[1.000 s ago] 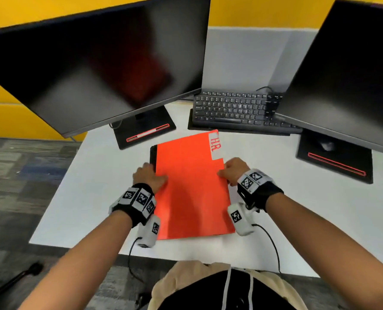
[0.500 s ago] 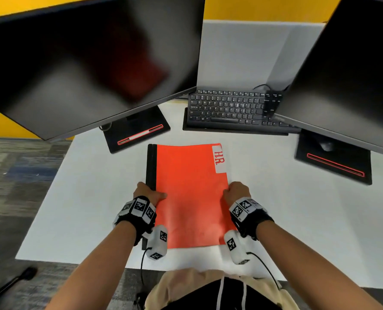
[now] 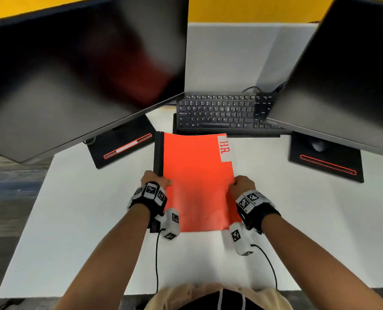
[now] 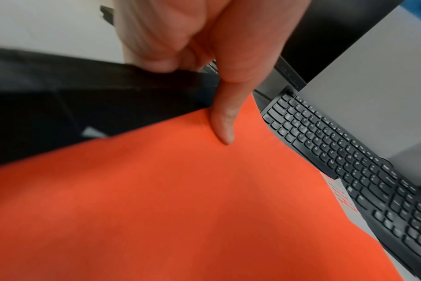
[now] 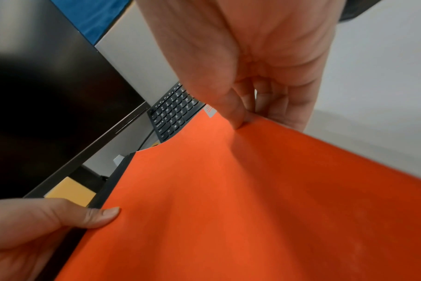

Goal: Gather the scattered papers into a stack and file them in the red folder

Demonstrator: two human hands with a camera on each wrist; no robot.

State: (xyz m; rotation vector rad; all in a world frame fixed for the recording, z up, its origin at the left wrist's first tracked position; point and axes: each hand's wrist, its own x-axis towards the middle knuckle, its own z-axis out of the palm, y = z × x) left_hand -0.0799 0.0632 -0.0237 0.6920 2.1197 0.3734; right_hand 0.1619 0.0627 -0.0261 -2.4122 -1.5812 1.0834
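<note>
The red folder [image 3: 197, 182] with a black spine and a white "H.R." tab is closed and held over the white desk [image 3: 74, 220], just in front of the keyboard. My left hand [image 3: 155, 181] grips its left spine edge, thumb on the red cover [image 4: 204, 199], fingers underneath. My right hand [image 3: 240, 184] pinches its right edge [image 5: 264, 171], thumb on top and fingers below. No loose papers show; whatever the folder holds is hidden.
A black keyboard [image 3: 226, 113] lies behind the folder. Two dark monitors [image 3: 78, 70] [image 3: 347, 72] lean in from left and right, their black bases [image 3: 121, 144] [image 3: 327, 159] on the desk. A grey partition stands behind. The desk's left edge drops to the floor.
Both hands slid down the folder's side edges toward me, then the folder, straightened, moved away toward the keyboard. The grip on both edges has stayed.
</note>
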